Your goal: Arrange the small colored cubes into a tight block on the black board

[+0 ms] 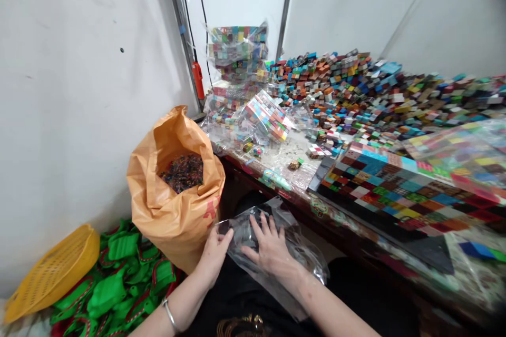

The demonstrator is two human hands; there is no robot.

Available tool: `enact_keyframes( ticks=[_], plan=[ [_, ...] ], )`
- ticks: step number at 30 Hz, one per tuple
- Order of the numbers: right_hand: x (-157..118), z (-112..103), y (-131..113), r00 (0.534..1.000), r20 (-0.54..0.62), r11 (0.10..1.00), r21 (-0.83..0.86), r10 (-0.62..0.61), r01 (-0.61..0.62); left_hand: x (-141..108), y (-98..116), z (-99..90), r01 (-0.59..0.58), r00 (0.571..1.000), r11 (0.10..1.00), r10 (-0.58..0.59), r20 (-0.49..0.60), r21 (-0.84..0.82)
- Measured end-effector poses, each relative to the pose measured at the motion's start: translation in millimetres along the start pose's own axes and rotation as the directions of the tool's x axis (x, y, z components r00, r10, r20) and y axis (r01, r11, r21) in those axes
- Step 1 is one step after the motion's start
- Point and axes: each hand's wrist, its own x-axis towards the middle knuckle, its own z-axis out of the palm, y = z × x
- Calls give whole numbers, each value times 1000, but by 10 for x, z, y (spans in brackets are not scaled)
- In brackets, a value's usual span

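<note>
A clear plastic bag (241, 227) lies across my lap, in front of the table edge. My left hand (215, 253) pinches the bag's left edge between thumb and fingers. Spread flat over the bag is my right hand (269, 242), its fingers apart and holding nothing. The film looks see-through, with no blocks visible inside it. Just beyond my left hand stands an open orange sack (177, 226) with many tiny dark, multicoloured pieces (184, 172) in it.
A long block stack (395, 184) rests on a dark tray (395, 231) at right. Loose coloured blocks (340, 84) are heaped behind. Plastic-wrapped block packs (239, 55) stand at the back. A yellow basket (59, 268) and green items (108, 295) are at lower left.
</note>
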Motion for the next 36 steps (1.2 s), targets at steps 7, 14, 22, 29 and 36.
enact_keyframes(
  ticks=[7, 14, 22, 29, 36],
  plan=[
    [148, 84, 156, 997, -76, 998, -67, -15, 10, 6, 4, 0, -23, 989, 1000, 24, 149, -5],
    [285, 27, 286, 985, -133, 990, -79, 109, -120, -42, -10, -156, -55, 974, 998, 46, 221, 34],
    [235, 43, 296, 972, -183, 980, -105, 149, -170, -43, -34, -205, -33, 990, 999, 29, 135, 30],
    [222, 35, 306, 963, -205, 972, -122, 174, -201, -125, 121, -223, -51, 995, 999, 52, 82, -5],
    [209, 7, 249, 963, -137, 963, -108, 232, -247, -66, 67, -209, -10, 998, 995, 16, 64, -103]
  ],
)
